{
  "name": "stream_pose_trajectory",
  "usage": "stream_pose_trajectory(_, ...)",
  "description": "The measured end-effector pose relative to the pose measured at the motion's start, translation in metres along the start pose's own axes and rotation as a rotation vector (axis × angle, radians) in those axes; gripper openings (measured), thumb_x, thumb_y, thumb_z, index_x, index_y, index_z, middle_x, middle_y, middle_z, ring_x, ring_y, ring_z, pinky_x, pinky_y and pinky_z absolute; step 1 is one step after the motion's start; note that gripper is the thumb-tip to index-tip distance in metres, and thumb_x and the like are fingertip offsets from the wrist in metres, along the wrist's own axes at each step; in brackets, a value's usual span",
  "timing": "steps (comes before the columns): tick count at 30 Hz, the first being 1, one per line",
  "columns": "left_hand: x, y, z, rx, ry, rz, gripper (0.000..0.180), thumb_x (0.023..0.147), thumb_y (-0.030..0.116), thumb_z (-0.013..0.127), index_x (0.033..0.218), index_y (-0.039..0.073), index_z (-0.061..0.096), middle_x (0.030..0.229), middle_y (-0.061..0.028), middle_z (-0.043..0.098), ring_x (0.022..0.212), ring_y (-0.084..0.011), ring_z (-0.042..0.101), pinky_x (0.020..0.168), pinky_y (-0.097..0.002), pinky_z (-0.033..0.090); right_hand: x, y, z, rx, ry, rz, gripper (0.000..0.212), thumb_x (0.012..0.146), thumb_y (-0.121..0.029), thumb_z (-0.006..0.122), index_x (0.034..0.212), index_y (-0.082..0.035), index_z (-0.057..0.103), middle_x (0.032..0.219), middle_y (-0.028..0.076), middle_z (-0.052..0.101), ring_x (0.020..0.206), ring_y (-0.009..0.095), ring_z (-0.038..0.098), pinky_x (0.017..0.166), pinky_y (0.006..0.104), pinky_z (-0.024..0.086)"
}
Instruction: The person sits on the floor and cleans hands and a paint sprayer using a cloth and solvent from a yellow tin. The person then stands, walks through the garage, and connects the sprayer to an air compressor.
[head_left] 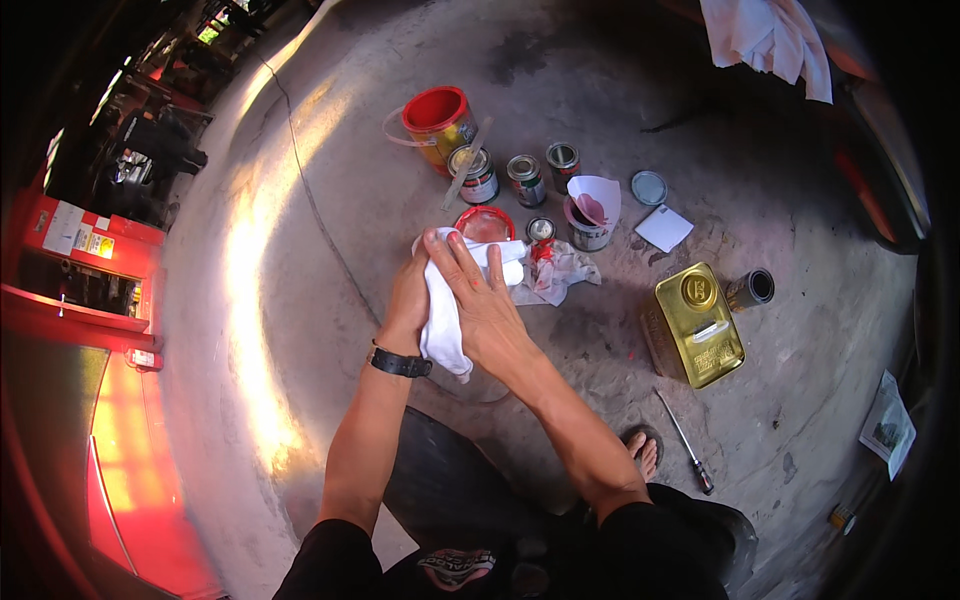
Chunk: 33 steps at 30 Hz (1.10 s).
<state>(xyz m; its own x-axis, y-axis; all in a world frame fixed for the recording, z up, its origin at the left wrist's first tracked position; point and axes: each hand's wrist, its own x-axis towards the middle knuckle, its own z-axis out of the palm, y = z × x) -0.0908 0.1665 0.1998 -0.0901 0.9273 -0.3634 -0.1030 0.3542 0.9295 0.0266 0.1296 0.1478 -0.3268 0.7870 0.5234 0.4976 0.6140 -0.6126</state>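
My left hand (pixel 405 300) is closed around a white cloth (pixel 443 335), its fingers mostly hidden behind the bunched fabric. My right hand (pixel 482 305) lies against the cloth with its fingers stretched out and apart, and reddish stains show on the fingertips. Just beyond the hands is a round red-rimmed lid (pixel 485 224). Beside it sit a small tin (pixel 540 229) and a crumpled, red-stained rag (pixel 562 272).
Farther off stand a red-rimmed bucket (pixel 440 125), several paint cans (pixel 524 180) and a can with a paper funnel (pixel 592 225). Rightward are a gold rectangular tin (pixel 700 340), a dark open can (pixel 752 289) and a screwdriver (pixel 685 440). A hose (pixel 310 190) crosses the floor.
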Motion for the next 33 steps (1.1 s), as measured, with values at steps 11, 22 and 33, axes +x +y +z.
stream_pose_trajectory(11, -0.021, -0.010, 0.002, -0.143, -0.166, 0.181, 0.036, 0.104, 0.033, 0.054, 0.123, 0.003, 0.063, 0.105, -0.0019, 0.067, 0.092, -0.0093, 0.063, 0.079, -0.0263, 0.052, -0.003, 0.025, -0.038, -0.370, 0.052, 0.008, 0.051, 0.088, -0.012, 0.058, 0.135, -0.031, 0.058, 0.164, 0.019, 0.013, 0.149, 0.046, 0.019, 0.110, 0.0752, 0.018)
stream_pose_trajectory(22, 0.018, -0.050, 0.015, -0.548, -0.465, -0.227, 0.037, 0.103, 0.041, 0.053, 0.117, 0.008, 0.061, 0.102, -0.0037, 0.065, 0.087, -0.0118, 0.063, 0.075, -0.0289, 0.053, 0.006, 0.052, -0.116, -0.864, -0.206, -0.693, 0.054, 0.089, -0.028, 0.061, 0.142, -0.029, 0.053, 0.158, -0.007, 0.026, 0.140, 0.016, 0.035, 0.095, 0.0553, 0.042)
stream_pose_trajectory(33, -0.012, -0.028, 0.042, -0.043, -0.487, 0.301, 0.035, 0.103, 0.036, 0.057, 0.110, 0.003, 0.066, 0.083, 0.0013, 0.066, 0.070, -0.0042, 0.060, 0.060, -0.0236, 0.049, -0.020, 0.060, -0.153, -1.142, -0.127, -0.576, 0.051, 0.089, -0.028, 0.063, 0.138, -0.039, 0.056, 0.163, -0.008, 0.019, 0.147, 0.023, 0.026, 0.094, 0.0576, 0.041)
